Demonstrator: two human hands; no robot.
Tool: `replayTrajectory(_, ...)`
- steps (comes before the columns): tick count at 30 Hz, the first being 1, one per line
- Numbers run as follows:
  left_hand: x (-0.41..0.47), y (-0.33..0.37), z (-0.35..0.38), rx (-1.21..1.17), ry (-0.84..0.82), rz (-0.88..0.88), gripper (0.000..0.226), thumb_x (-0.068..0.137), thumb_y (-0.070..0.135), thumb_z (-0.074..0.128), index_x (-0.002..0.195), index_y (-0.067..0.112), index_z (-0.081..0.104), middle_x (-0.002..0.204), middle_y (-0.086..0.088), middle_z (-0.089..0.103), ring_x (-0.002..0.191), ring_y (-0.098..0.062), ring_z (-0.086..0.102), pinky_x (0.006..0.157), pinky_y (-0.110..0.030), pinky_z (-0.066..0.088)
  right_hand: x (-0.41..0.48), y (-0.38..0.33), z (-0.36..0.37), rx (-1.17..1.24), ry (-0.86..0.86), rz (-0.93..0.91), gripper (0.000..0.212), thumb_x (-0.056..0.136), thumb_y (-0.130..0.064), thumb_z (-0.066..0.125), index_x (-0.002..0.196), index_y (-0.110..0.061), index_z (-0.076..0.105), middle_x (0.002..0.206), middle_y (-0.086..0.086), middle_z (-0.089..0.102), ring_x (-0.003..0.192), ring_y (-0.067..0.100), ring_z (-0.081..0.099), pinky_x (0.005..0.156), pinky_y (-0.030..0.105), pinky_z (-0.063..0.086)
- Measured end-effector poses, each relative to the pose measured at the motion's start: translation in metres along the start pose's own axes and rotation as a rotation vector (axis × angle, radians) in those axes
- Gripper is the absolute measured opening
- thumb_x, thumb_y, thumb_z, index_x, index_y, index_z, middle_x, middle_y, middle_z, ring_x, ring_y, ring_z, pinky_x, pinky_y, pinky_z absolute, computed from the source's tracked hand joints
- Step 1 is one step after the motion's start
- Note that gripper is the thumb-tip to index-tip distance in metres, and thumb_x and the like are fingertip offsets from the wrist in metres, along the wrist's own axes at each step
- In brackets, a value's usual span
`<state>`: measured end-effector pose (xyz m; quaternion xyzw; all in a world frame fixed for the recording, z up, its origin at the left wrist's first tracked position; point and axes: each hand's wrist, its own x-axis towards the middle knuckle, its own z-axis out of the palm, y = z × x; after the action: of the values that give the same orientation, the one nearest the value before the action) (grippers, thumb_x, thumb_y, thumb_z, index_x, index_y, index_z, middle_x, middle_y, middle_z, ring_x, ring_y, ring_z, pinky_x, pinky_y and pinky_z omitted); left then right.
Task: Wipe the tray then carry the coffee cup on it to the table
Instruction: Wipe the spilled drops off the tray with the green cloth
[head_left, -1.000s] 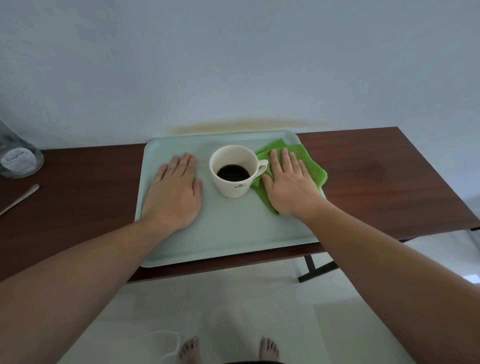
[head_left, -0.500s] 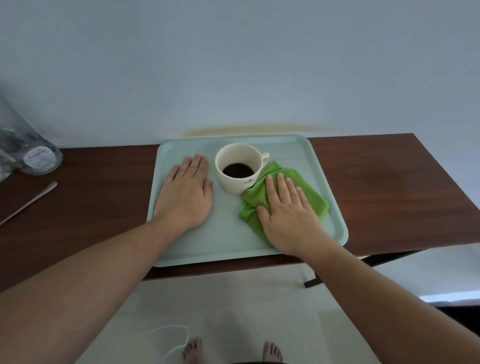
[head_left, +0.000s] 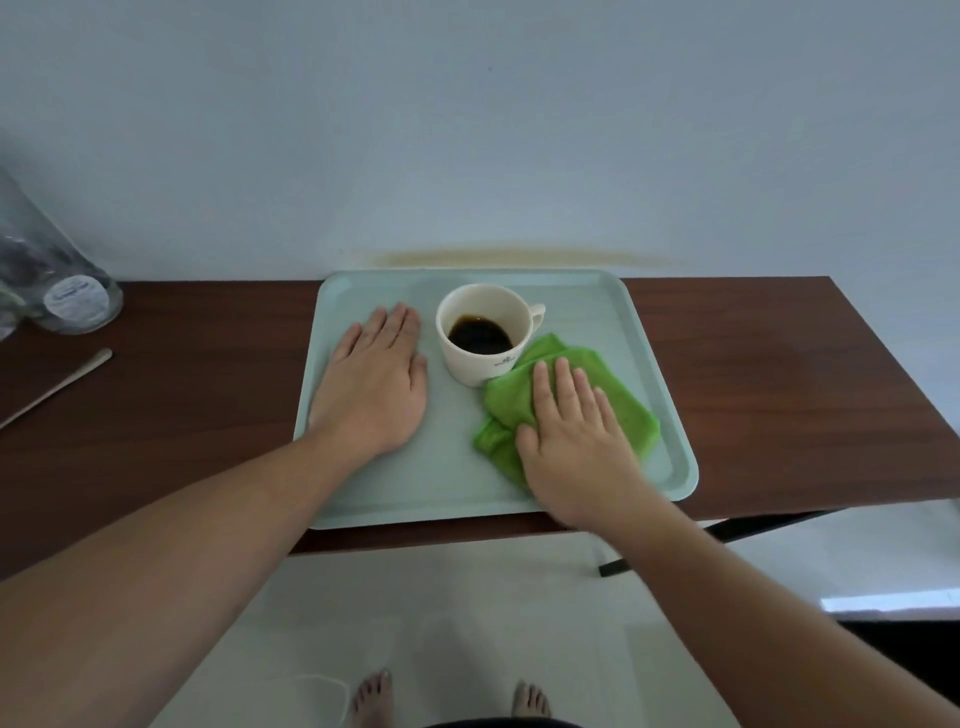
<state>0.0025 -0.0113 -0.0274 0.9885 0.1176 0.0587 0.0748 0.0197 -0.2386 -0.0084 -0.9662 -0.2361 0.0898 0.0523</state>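
Pale green and rectangular, the plastic tray (head_left: 644, 364) lies flat on the dark brown wooden table (head_left: 779, 395), its far edge close to the table's far edge and its near edge close to the table's near edge. The cream ceramic coffee cup (head_left: 480, 358) stands upright on the far half of the tray, near the middle of its width, with dark coffee in it and its handle pointing toward the tray's right far corner. The left hand (head_left: 376, 384) rests palm down on the left part of the tray, fingers extended and together, gripping nothing; its fingertips lie just beside the cup without touching it. The right hand (head_left: 576, 436) lies flat with fingers spread, pressing the folded bright green cloth (head_left: 623, 410) against the tray surface on the right near part. The far corner of the cloth touches or slightly overlaps the base of the cup; which cannot be determined. Near the table's left edge stand a clear glass jar with a round label (head_left: 72, 304) and, nearer, a slim pale stick (head_left: 57, 387) lying flat on the wood.
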Motion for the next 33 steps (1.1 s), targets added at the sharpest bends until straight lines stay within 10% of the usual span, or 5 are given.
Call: replayTrajectory(33, -0.002, 0.003, -0.002, 0.04, -0.005, -0.004, 0.064, 0.098, 0.039, 0.013, 0.157, 0.016, 0.015, 0.164, 0.002, 0.014, 0.151, -0.013, 0.008, 0.121, -0.036, 0.005, 0.041, 0.052, -0.017, -0.034, -0.022, -0.154, 0.063, 0.103, -0.042, 0.016, 0.158, -0.022, -0.007, 0.166, 0.001, -0.011, 0.151, 0.016, -0.012, 0.12, 0.033, -0.01)
